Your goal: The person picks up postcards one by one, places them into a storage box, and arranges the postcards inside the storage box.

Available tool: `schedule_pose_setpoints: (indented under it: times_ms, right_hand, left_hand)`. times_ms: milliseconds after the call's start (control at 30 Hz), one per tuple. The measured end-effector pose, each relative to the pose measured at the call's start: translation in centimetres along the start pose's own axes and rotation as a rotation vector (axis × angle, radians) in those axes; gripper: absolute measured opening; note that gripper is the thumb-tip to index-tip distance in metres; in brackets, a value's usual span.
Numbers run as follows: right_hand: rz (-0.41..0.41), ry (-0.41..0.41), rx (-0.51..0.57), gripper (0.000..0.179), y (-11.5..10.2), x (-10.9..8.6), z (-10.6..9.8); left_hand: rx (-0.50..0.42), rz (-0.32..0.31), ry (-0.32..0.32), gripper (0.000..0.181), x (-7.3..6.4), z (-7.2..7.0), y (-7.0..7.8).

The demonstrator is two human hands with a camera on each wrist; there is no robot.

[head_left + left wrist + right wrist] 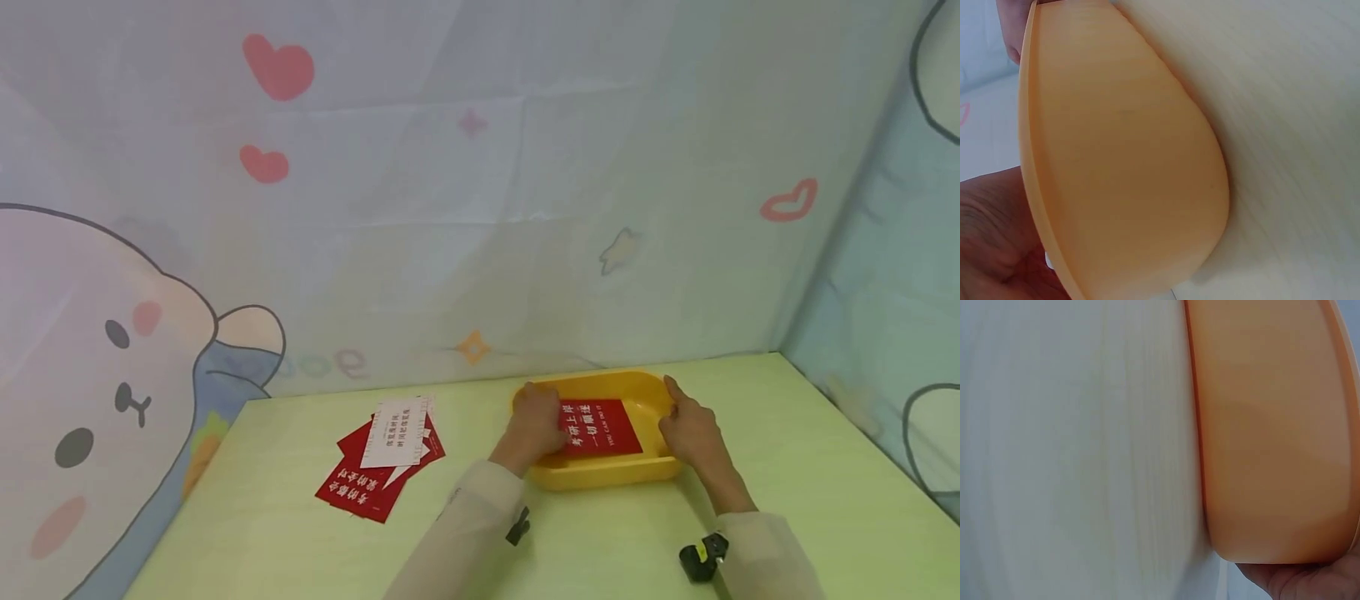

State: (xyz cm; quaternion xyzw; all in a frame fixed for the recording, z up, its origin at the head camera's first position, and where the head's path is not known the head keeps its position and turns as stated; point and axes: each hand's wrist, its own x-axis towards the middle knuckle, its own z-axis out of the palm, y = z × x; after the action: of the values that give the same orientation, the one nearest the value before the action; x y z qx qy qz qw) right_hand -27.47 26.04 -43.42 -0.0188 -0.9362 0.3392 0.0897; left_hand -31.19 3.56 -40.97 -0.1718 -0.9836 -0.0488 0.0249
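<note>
Gripping the right end of a yellow tray (607, 477), the person's right hand (692, 429) has its thumb at the inner side of the rim and fingers bent around the outside. At the tray's left end, the left hand (531, 425) reaches over the rim, its thumb by the left edge of a red card (603, 429); whether those fingers pinch the card or clasp the rim cannot be told, since the fingertips are hidden.

The red card, printed with white writing, lies inside the tray, covering much of its middle and left, with a strip of yellow floor visible at its right. The tray's base is on the table (780, 450) or barely off it; the views do not settle which.

Left of the tray, well apart from it, several red cards (363, 492) lie in a loose overlapping pile, with a white card (393, 433) on top.

Close behind the tray, the table's back edge meets a printed cloth (540, 250). To the tray's right the tabletop runs on to its side edge, and in front it continues toward the sleeves (480, 521), with a black gadget (703, 558) near the right cuff.
</note>
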Motion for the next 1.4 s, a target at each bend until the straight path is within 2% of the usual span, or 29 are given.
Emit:
schedule_pose_setpoints:
  times_ms: [167,333,533,600,700,933,1167,1300,1400]
  right_hand:
    - [0.002,-0.005,0.007,0.069,0.0,-0.1,0.2]
    - [-0.006,0.001,0.012,0.068,0.0,0.0,0.0]
    - [-0.009,0.002,-0.009,0.067,-0.2,0.1,-0.5]
    - [-0.008,-0.010,-0.019,0.067,-0.3,0.2,-0.8]
    - [-0.008,-0.034,-0.040,0.064,-0.4,0.4,-1.2]
    - [-0.070,-0.054,-0.064,0.065,-0.2,0.8,-1.4]
    - [-0.117,-0.059,-0.076,0.067,-0.5,1.0,-1.2]
    - [-0.136,-0.059,-0.103,0.066,-0.7,1.2,-1.0]
    - [-0.133,-0.062,-0.128,0.066,-0.8,1.5,-0.8]
  left_hand:
    - [0.022,0.013,-0.004,0.043,-0.3,0.1,0.0]
    - [0.001,0.018,-0.001,0.041,-0.6,-0.4,0.1]
    - [-0.180,0.045,0.067,0.042,-1.4,-1.4,-0.8]
    - [-0.237,0.040,0.085,0.044,-1.6,-1.8,-1.3]
    - [-0.267,0.024,0.107,0.045,-1.6,-2.3,-2.1]
    - [-0.308,-0.021,0.151,0.043,-1.8,-3.0,-4.2]
    - [-0.335,-0.011,0.175,0.041,-2.8,-3.0,-6.1]
    - [-0.341,-0.010,0.228,0.039,-3.2,-2.6,-8.0]
    - [-0.359,-0.040,0.286,0.039,-3.2,-2.1,-10.1]
